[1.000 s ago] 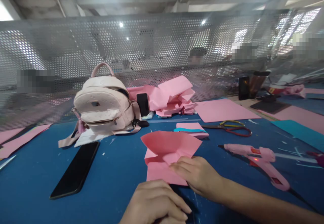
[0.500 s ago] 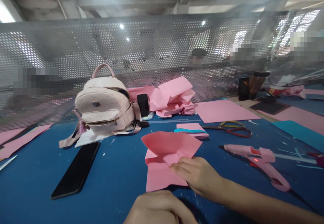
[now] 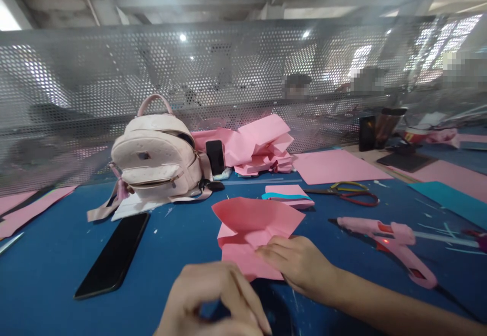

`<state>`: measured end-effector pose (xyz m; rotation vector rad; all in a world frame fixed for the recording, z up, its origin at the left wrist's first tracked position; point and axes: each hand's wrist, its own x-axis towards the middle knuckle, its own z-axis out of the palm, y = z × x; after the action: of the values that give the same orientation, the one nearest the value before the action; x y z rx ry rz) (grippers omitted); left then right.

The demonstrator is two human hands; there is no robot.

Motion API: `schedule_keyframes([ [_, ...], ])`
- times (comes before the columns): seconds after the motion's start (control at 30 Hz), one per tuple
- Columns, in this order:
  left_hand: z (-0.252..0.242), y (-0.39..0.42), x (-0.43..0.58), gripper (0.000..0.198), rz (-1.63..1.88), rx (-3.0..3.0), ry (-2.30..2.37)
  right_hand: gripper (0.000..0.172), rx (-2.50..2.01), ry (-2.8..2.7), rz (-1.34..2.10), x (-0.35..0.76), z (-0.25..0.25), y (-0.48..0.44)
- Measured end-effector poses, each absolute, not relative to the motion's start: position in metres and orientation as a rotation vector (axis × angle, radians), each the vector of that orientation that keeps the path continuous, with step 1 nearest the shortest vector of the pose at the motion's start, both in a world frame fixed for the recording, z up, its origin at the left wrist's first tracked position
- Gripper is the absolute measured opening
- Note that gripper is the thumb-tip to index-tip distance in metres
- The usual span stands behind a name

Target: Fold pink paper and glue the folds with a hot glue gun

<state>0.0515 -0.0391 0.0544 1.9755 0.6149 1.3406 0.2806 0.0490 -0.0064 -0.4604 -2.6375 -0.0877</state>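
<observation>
The pink paper (image 3: 258, 217) lies on the blue desk (image 3: 171, 255), just below the centre of the frame. It is plain and creased, partly folded: its far part rises in a broad flap, wider at the top, with a gently curved upper edge. A shadowed hollow opens mid-sheet; the nearer part spreads flatter, its right side partly covered by the right hand (image 3: 294, 265).
</observation>
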Motion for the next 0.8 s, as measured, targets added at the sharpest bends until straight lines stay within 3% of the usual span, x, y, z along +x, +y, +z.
schedule_keyframes([
  [0.23,0.052,-0.013,0.039,0.009,1.383,1.711,0.901,0.039,-0.444,-2.636,-0.030,0.281,-0.005,0.050],
  [0.33,0.046,-0.010,0.036,0.014,1.350,1.772,1.001,0.038,-0.448,-2.619,-0.043,0.281,-0.005,0.050],
  [0.53,0.044,-0.013,0.041,0.012,1.231,2.164,1.013,0.041,-0.444,-2.624,-0.048,0.282,-0.005,0.051],
  [0.7,0.038,-0.017,0.048,0.008,1.388,2.868,0.846,0.041,-0.459,-2.652,-0.020,0.283,-0.007,0.051],
  [0.8,0.034,-0.017,0.050,0.011,1.432,3.000,0.917,0.043,-0.477,-2.658,-0.004,0.283,-0.007,0.050],
])
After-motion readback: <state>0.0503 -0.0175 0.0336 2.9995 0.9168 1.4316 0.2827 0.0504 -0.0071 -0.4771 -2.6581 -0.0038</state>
